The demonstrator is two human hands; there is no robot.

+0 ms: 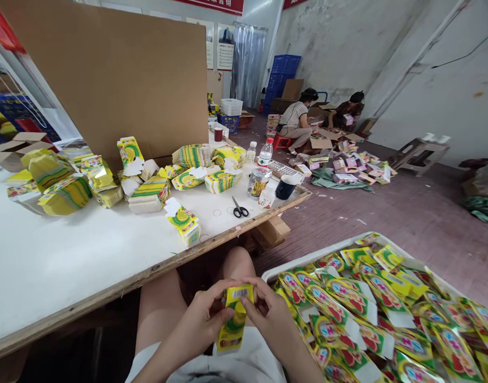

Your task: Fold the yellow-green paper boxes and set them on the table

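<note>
Over my lap I hold a small yellow and green carton (236, 316) with a barcode on its upper end. My left hand (206, 316) grips it from the left, thumb across its face. On the other side my right hand (270, 308) has its fingers at the top edge and its thumb near the barcode. Close by on the right stands a white tray (273, 271) heaped with similar cartons (341, 298), many with white flaps sticking out. On the table ahead lies a small stack of flat cartons (183, 222).
Bundles of flat cartons (150, 194) line the back of the white table (108, 244), before a tall cardboard sheet (120, 80). Scissors (239, 207), a glass jar (258, 182) and a dark mug (287, 187) sit near its right edge. Two people (297, 122) sit beyond among scattered boxes.
</note>
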